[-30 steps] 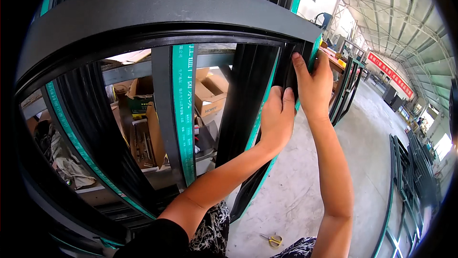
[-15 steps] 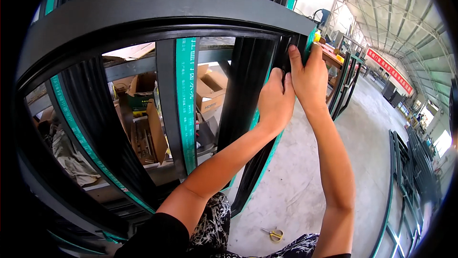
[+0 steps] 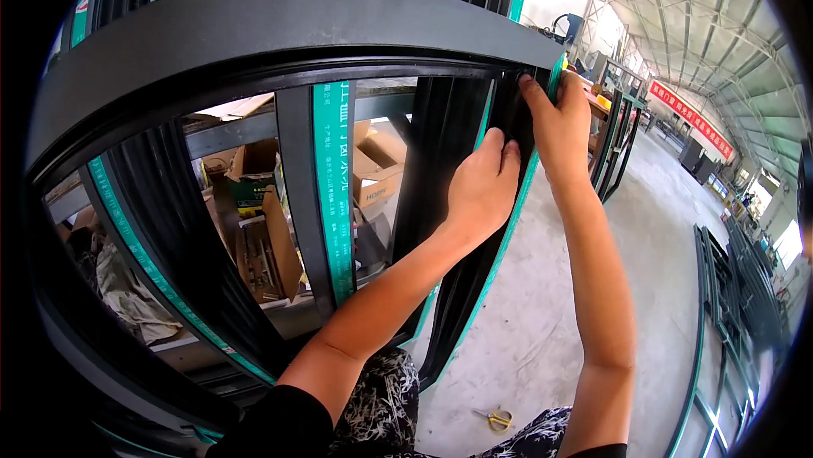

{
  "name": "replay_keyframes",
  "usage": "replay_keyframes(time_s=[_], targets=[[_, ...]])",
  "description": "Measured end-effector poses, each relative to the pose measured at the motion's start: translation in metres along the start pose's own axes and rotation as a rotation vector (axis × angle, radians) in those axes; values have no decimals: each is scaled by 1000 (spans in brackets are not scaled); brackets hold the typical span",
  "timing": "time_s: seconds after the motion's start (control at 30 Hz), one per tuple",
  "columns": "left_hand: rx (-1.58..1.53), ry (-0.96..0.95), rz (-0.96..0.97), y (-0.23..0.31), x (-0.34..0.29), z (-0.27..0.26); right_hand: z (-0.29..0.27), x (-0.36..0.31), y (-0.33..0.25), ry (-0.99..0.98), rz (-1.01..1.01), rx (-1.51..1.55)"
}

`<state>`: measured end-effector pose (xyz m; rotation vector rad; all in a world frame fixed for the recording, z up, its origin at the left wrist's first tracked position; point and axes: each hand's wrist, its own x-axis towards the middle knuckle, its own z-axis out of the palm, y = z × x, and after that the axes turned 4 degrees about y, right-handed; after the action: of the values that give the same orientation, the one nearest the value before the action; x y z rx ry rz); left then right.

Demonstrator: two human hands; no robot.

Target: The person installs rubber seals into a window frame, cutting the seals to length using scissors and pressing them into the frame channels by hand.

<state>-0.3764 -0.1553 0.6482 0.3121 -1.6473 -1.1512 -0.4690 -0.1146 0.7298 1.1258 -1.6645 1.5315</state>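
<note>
A large dark grey window frame [image 3: 279,22] with black inner grooves and green protective film stands upright before me. At its upper right corner, my right hand [image 3: 561,123] wraps the side bar. The thumb presses the inner groove while the fingers go round the outer, film-covered edge. Just below and left, my left hand [image 3: 481,187] is closed against the same side bar [image 3: 478,276], its thumb and fingers drawn together at the groove. Whatever those fingers pinch is hidden against the black profile.
Yellow-handled scissors [image 3: 498,420] lie on the concrete floor by my legs. Behind the frame, open cardboard boxes [image 3: 377,166] and a crumpled cloth [image 3: 131,288] sit on a shelf. More dark frames [image 3: 728,322] lean at the right. A red banner [image 3: 690,119] hangs farther back.
The frame's top bar sits slightly lower in view. My right thumb stays at the corner, its fingers now farther round the outer edge. My left hand is a little lower along the side bar.
</note>
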Motion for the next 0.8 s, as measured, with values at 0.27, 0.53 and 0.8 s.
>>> replay_keyframes(time_s=[0.27,0.53,0.8], targets=[[104,24,59,1,-2,-3,1,-9,-16,6,-45,-38],[40,-5,1,-3,-4,1,-1,-10,-13,51,-92,-284],[55,27,34,-3,-4,1,4,-6,-10,-16,180,387]])
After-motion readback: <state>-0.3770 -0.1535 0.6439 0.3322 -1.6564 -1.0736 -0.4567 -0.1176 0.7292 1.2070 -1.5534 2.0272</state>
